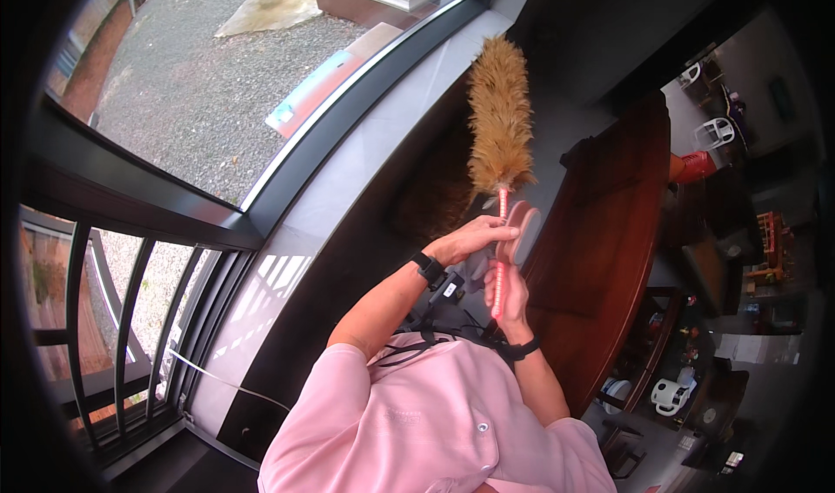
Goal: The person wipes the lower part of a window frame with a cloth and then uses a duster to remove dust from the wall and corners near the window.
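Observation:
A feather duster (501, 114) with tan plumes points away from me, up toward the window ledge. My right hand (512, 294) is closed around the lower part of its pink ribbed handle (499, 290). Just above, my left hand (479, 235) grips a pink, two-layered oval pad or brush (520, 232), with fingers across its face and close against the duster's handle. Part of the handle is hidden behind that hand and the oval piece. Beneath my left hand shows something grey and cloth-like, too unclear to name.
A large window with a pale ledge (365, 160) runs along my left, above a barred opening (117, 323). A dark wooden table (607, 232) with a curved edge stands close on my right. White plastic chairs (714, 133) and a white container (670, 396) lie beyond it.

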A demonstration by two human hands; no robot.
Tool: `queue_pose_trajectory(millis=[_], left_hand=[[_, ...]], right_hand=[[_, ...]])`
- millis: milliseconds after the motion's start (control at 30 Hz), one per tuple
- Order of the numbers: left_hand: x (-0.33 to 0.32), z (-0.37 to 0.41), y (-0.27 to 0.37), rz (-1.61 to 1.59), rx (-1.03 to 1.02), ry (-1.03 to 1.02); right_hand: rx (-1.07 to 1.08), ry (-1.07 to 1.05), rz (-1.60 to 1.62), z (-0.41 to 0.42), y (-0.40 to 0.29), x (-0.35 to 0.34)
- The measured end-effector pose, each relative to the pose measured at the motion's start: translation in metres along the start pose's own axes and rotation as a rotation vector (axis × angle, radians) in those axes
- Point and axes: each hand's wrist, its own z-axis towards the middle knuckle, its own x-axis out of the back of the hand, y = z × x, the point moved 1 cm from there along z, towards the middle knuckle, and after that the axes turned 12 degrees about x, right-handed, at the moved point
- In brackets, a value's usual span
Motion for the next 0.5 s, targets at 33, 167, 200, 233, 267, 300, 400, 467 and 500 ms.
queue_pose_trajectory(millis=[33, 167, 200, 233, 267, 300, 400, 467, 500], left_hand=[[0.002, 0.003, 0.001, 0.081, -0.014, 0.038], [-0.009, -0.001, 0.003, -0.034, -0.028, 0.031], [-0.012, -0.005, 0.003, -0.008, -0.014, 0.067], [-0.018, -0.013, 0.008, 0.015, 0.0, 0.1], [-0.021, -0.022, 0.013, 0.051, 0.013, 0.106], [-0.025, -0.03, 0.018, 0.089, 0.029, 0.099], [-0.015, -0.026, 0.012, 0.273, -0.005, 0.173], [-0.006, -0.031, 0.023, 0.41, -0.035, 0.231], [-0.001, -0.028, 0.025, 0.492, -0.069, 0.238]], right_hand=[[-0.05, 0.024, 0.123, 0.003, 0.007, 0.011], [-0.12, -0.281, -0.05, 0.006, 0.023, 0.012], [-0.171, -0.324, -0.043, 0.007, 0.026, 0.01], [-0.138, -0.291, -0.055, 0.009, 0.031, 0.008], [-0.106, -0.257, -0.065, 0.011, 0.039, 0.004], [-0.067, -0.21, -0.076, 0.014, 0.045, 0.003], [-0.007, -0.204, -0.369, 0.025, 0.062, 0.031], [0.046, 0.01, -0.496, 0.024, 0.047, 0.028], [-0.013, 0.031, -0.457, 0.024, 0.044, 0.03]])
